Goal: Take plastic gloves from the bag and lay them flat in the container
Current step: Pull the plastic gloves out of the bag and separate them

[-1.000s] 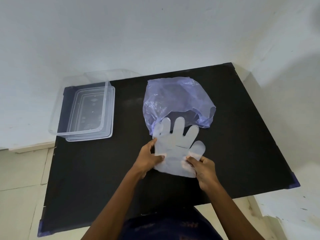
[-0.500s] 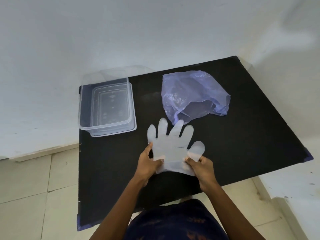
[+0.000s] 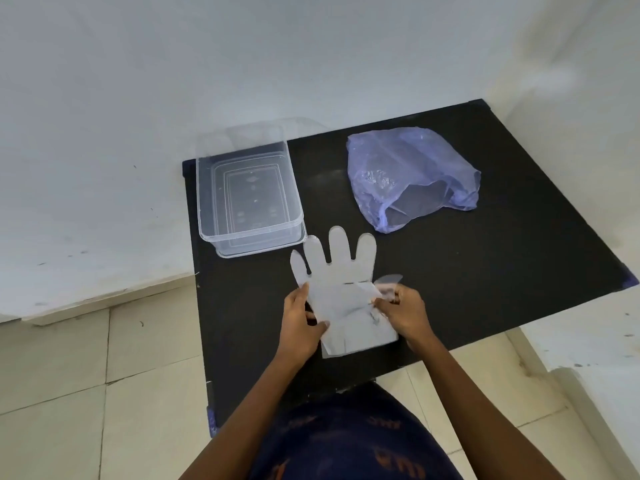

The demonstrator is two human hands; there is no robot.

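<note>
A: In the head view, what does the person have hold of?

B: A clear plastic glove (image 3: 337, 289), spread over the black counter (image 3: 485, 271) near its front edge. Its four fingers point away from the person, toward 12 o'clock, and its cuff lies nearest the body.

A: And the grip on each side?

B: The left hand (image 3: 300, 318) is closed on the glove's left edge, thumb on top and fingers curled under the film. The right hand (image 3: 401, 311) pinches the right edge, where the glove's thumb part is folded up and crumpled just past the knuckles. Both hands are shut on the same glove, one at 9 o'clock of it and one at 3 o'clock.

A: Is the glove flat on the counter?

B: That cannot be told for sure; the cuff end looks slightly creased between the two hands.

A: Where is the container?

B: The clear container (image 3: 247, 195) sits at the counter's far left corner, at about 11 o'clock from the glove. It is open, and its bottom shows through with nothing lying in it. The glove's outer fingers reach just beside its near right corner.

A: And the bag?

B: The thin bluish-purple bag (image 3: 408, 174) lies at about 1 o'clock from the glove, well apart from the container, its mouth gaping toward the person. Pale film shows inside.

A: Anything else?

B: Pale floor tiles (image 3: 104, 393) lie below the counter's left edge, and a white wall (image 3: 242, 64) runs behind it.
</note>
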